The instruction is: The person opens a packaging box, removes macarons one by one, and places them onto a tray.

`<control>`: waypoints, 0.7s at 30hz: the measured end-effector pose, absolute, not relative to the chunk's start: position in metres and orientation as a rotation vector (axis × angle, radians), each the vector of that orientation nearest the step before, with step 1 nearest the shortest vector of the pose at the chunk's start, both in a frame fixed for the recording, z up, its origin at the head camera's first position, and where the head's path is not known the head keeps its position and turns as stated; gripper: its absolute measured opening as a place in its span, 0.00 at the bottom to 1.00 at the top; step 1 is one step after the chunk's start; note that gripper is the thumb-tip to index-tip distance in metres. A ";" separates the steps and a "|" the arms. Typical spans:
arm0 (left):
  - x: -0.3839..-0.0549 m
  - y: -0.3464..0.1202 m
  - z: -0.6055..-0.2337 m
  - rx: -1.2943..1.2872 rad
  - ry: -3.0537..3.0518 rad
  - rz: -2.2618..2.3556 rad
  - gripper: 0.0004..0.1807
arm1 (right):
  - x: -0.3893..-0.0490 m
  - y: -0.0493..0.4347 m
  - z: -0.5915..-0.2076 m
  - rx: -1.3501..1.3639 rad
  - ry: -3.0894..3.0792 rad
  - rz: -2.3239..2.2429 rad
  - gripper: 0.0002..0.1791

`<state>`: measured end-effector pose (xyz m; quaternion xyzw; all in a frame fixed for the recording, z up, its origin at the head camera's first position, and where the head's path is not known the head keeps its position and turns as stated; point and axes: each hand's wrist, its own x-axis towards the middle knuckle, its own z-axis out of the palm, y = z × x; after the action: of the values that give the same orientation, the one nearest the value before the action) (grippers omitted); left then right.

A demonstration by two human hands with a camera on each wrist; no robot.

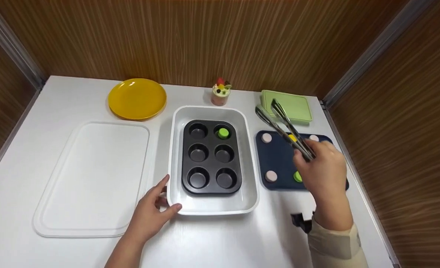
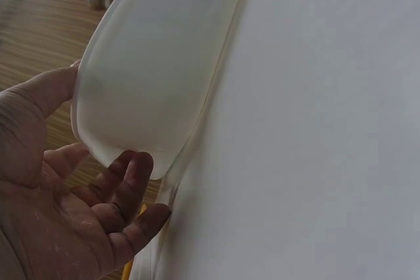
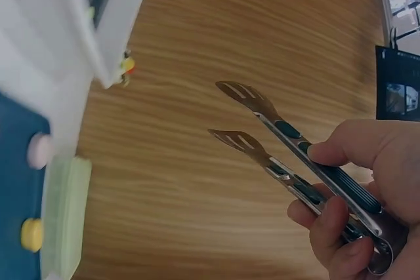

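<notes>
My right hand grips metal tongs, which stand apart at the tips with nothing between them. They hang over a navy tray bearing pink, yellow and green round pieces, partly hidden by the hand. At the near left corner of a white rectangular tub, my left hand is spread, thumb at the rim and fingers along the outer side. The tub's wall fills the space by those fingers in the left wrist view. Inside sits a dark muffin tin, with a green round piece in its back right cup.
Left of the tub lies a flat white lid. A yellow plate is at the back left, a fruit-topped dessert cup behind the tub, and a pale green box at the back right. Wood-grain panels enclose the table.
</notes>
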<state>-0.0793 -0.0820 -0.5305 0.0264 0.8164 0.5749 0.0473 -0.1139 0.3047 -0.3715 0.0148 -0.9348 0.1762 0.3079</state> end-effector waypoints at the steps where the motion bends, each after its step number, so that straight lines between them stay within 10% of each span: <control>1: -0.079 -0.082 -0.531 0.079 2.493 1.746 0.48 | -0.118 0.301 -0.369 0.047 -2.478 0.475 0.14; 21: -0.079 -0.082 -0.531 0.076 2.507 1.739 0.48 | -0.183 0.240 -0.390 0.015 -2.894 0.565 0.07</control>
<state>-0.0791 -0.0816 -0.5306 0.0248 0.8206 0.5692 0.0451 -0.1835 0.2405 -0.3896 0.0050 -0.9769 0.1908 0.0964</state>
